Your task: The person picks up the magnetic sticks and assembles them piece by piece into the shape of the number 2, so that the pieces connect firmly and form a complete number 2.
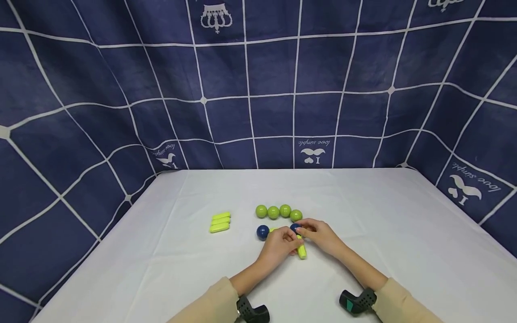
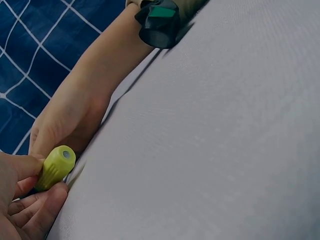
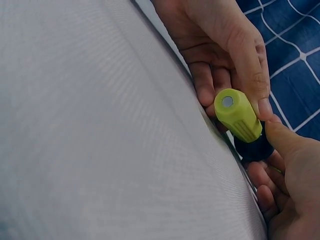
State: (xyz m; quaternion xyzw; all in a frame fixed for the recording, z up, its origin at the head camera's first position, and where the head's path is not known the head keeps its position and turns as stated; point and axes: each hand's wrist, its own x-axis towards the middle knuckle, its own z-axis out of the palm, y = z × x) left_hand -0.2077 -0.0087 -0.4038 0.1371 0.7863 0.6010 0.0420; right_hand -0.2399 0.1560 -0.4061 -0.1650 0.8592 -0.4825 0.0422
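Four glossy, round green balls [image 1: 273,212] sit in an uneven row on the white tablecloth [image 1: 194,269], a smooth fabric with faint straight creases. Just in front of them, a shiny dark blue ball [image 1: 263,232] rests on the cloth at the left; beside it, the end of a yellow-green piece [image 1: 273,229] shows, the remainder hidden behind the left hand [image 1: 278,244].

That hand has its thumb and fingers closed in a pinch on a yellow-green rod [image 3: 237,114], a stubby bar with bevelled edges, grooves along its side and a round grey disc set in its flat end. The right hand [image 1: 321,233] is likewise bent in a narrow pinch, its thumb and fingers on a second blue ball [image 1: 295,228]. The rod's far end meets this ball, and both lie between the two hands, close in front of the rightmost green ball.

Well to the left, three more yellow-green bars [image 1: 220,222] lie side by side, nearly parallel. Beige sleeves [image 1: 218,298] cover the forearms, with black wrist devices [image 1: 357,301] strapped on. Behind the table hangs dark blue cloth [image 1: 270,116], softly rippled, printed with a white grid, crowns and moustaches.
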